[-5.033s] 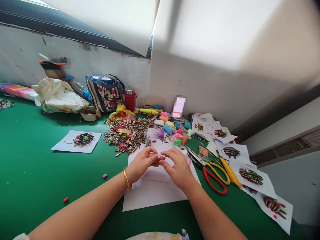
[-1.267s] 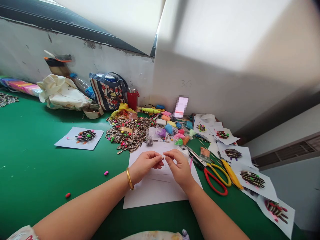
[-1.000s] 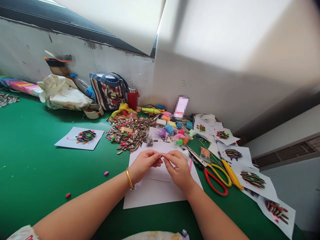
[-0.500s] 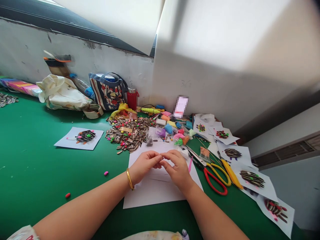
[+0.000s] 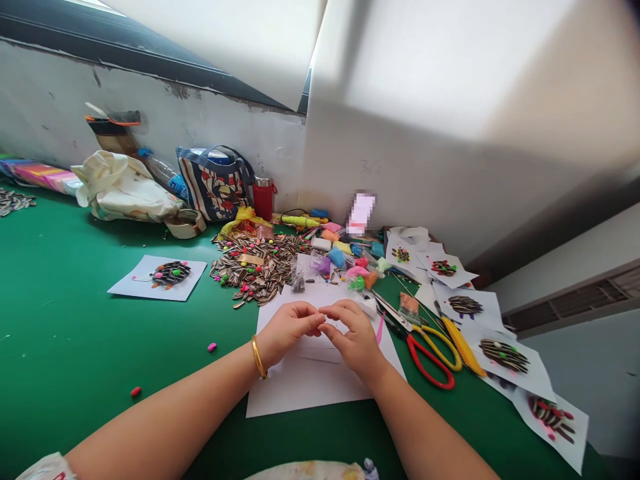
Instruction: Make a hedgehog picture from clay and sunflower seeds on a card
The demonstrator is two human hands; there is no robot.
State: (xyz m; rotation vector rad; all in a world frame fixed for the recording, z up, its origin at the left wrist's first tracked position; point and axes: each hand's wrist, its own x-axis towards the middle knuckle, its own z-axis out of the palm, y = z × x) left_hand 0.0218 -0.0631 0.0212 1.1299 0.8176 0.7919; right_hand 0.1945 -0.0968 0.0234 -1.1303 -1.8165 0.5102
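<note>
Black-and-white striped seed pile [image 5: 273, 270] sits at 10 o'clock from our fingertips; if our pinch slips, a small bit could get lost there. Our left hand [image 5: 289, 333]: fingertips pinched narrow, can't tell on what. Flat white paper sheets [image 5: 320, 385] lie under the fingers, running out to 6 o'clock. Our right hand [image 5: 356, 341]: thumb and index bowed, narrow gap, tips at the left's; can't tell if holding. Red-and-yellow-handled metal scissors [image 5: 414, 329], 3 o'clock.

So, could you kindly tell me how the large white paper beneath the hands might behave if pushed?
The large white paper would probably bend easily, as its edge looks thin. It may slide readily, since the green tabletop looks smooth and shiny.
</note>
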